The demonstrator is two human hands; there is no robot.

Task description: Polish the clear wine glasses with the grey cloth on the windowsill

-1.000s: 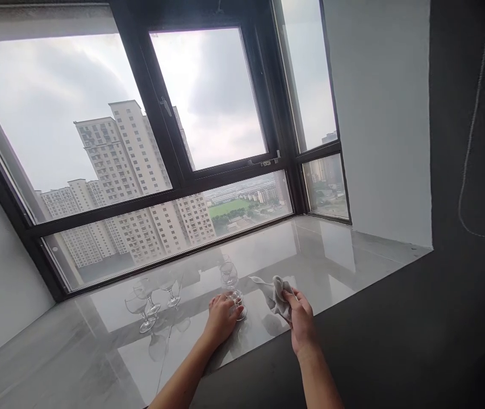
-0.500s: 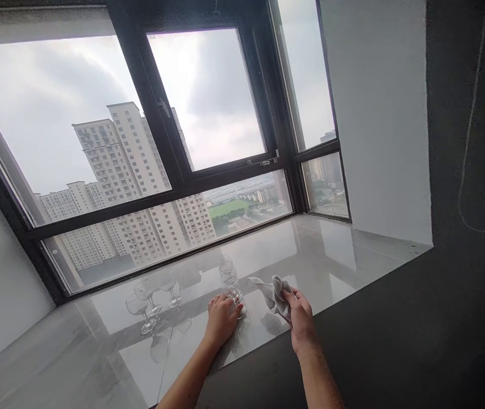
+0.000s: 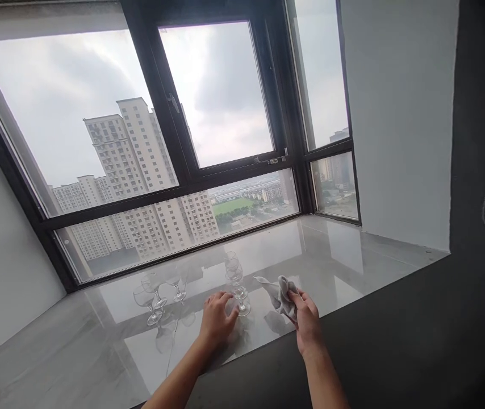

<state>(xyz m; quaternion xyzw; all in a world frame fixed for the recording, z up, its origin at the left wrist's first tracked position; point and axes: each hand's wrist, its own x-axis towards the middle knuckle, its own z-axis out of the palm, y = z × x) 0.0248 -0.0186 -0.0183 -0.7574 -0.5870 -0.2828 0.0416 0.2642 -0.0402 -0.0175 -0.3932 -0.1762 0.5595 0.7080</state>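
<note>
My left hand (image 3: pixel 217 318) rests on the glossy grey window ledge (image 3: pixel 345 267), fingers spread, just left of a clear stemmed glass (image 3: pixel 238 287) and not gripping it. A second glass stands right behind that one. My right hand (image 3: pixel 306 318) is closed on a crumpled grey-white cloth (image 3: pixel 279 292), held just above the ledge to the right of the glass. Three more stemmed glasses (image 3: pixel 157 292) stand in a group further left on the ledge.
A large black-framed window (image 3: pixel 174 142) runs along the back of the ledge, with tower blocks outside. A white wall (image 3: pixel 396 113) closes the right end. A dark wall face (image 3: pixel 396 352) drops below the ledge's front edge.
My left hand has let go of the base of the near glass and now lies open beside it. The right hand still holds the cloth. The view shifted slightly left.
</note>
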